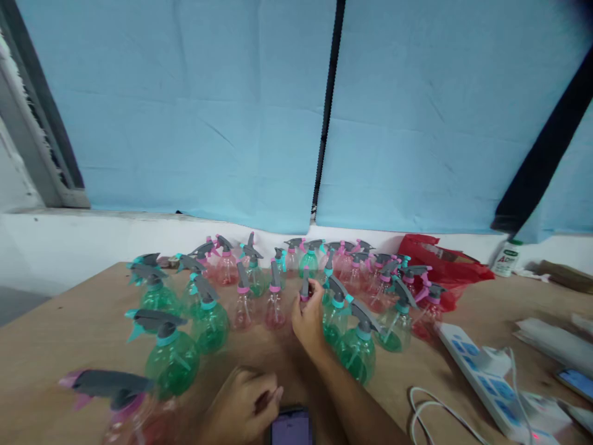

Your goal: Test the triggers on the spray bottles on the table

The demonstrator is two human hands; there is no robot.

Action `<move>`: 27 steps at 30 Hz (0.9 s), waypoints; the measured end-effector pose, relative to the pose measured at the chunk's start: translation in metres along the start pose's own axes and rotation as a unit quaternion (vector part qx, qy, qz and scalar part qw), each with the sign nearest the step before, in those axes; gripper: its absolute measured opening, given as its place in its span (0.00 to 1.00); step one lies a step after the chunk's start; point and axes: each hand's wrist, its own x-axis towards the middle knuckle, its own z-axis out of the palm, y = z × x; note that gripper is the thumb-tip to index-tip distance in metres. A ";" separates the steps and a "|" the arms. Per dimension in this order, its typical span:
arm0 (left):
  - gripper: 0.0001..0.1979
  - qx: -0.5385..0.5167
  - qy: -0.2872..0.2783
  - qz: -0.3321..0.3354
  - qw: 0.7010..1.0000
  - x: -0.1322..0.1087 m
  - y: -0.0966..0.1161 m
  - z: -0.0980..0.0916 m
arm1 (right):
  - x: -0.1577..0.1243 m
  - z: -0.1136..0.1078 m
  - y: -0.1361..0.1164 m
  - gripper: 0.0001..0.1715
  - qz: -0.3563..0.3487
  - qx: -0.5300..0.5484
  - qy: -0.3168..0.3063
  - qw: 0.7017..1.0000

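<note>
My right hand (309,316) reaches out to the middle of the table, its fingers closed around a spray bottle (305,290) with a grey trigger head and pink collar. Most of that bottle's body is hidden behind the hand. Just left of it stand two pink spray bottles (275,306), and on its right are green ones (359,352) with turquoise collars. My left hand (248,402), slightly blurred, hovers low in front of me with curled fingers and nothing visible in them. Beside it lies a phone (291,426), partly cut off by the lower edge.
Several pink and green spray bottles (173,358) form a curve across the wooden table (55,327). At right are a red plastic bag (430,266), a white bottle (507,258), a power strip (477,377) with plugs, and a white cable (430,405). Blue curtains (208,111) hang behind.
</note>
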 end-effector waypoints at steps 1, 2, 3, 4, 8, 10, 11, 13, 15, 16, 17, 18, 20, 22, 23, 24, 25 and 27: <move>0.16 0.001 -0.001 0.004 1.000 0.000 0.001 0.000 | 0.000 0.001 0.002 0.28 -0.015 -0.023 -0.005 1.000; 0.16 0.002 -0.001 0.007 1.000 0.000 0.001 -0.001 | 0.000 0.001 0.003 0.28 -0.027 -0.046 -0.007 0.999; 0.16 0.005 -0.004 0.008 1.000 0.001 0.001 -0.001 | 0.000 0.000 0.004 0.28 -0.036 -0.067 -0.007 0.997; 0.15 0.007 -0.007 0.008 1.000 0.001 0.001 -0.001 | 0.001 0.000 0.004 0.28 -0.043 -0.084 -0.003 0.996; 0.16 0.007 -0.011 0.005 1.000 0.001 0.000 0.000 | 0.002 -0.002 0.000 0.28 -0.063 -0.119 0.017 0.991; 0.16 0.007 -0.009 0.005 1.000 0.001 0.000 0.001 | 0.000 -0.001 -0.004 0.29 -0.068 -0.129 0.028 0.989; 0.16 0.008 -0.009 0.008 1.000 0.001 -0.001 0.001 | 0.000 -0.001 -0.008 0.30 -0.072 -0.133 0.035 0.988; 0.16 0.009 -0.007 0.013 1.000 0.000 -0.001 0.002 | 0.001 -0.004 -0.020 0.31 -0.096 -0.131 0.047 0.986; 0.15 0.010 -0.008 0.014 1.000 0.000 -0.001 0.002 | 0.008 -0.010 -0.038 0.31 -0.130 -0.121 0.049 0.983; 0.15 0.011 -0.010 0.013 1.000 0.000 -0.001 0.002 | 0.014 -0.015 -0.048 0.30 -0.144 -0.121 0.044 0.981; 0.15 0.011 -0.014 0.011 1.000 0.000 -0.001 0.002 | 0.021 -0.022 -0.060 0.29 -0.151 -0.129 0.040 0.979; 0.15 0.012 -0.016 0.009 1.000 0.000 -0.001 0.001 | 0.030 -0.030 -0.071 0.28 -0.146 -0.147 0.037 0.978; 0.15 0.011 -0.015 0.008 1.000 0.000 0.000 0.001 | 0.048 -0.050 -0.090 0.24 -0.131 -0.212 0.003 0.969; 0.16 0.006 -0.010 0.010 1.000 0.000 0.001 0.000 | 0.066 -0.072 -0.103 0.21 -0.097 -0.299 -0.022 0.949; 0.15 0.004 -0.007 0.011 1.000 0.000 0.002 0.000 | 0.073 -0.081 -0.106 0.22 -0.070 -0.344 -0.036 0.936; 0.15 0.002 -0.004 0.013 1.000 0.000 0.002 0.000 | 0.079 -0.090 -0.107 0.22 -0.038 -0.388 -0.055 0.919; 0.15 0.000 -0.003 0.016 1.000 0.000 0.002 0.000 | 0.083 -0.096 -0.106 0.23 -0.003 -0.427 -0.080 0.901; 0.16 0.001 0.000 0.021 1.000 0.000 0.002 0.001 | 0.089 -0.105 -0.102 0.23 0.067 -0.481 -0.151 0.861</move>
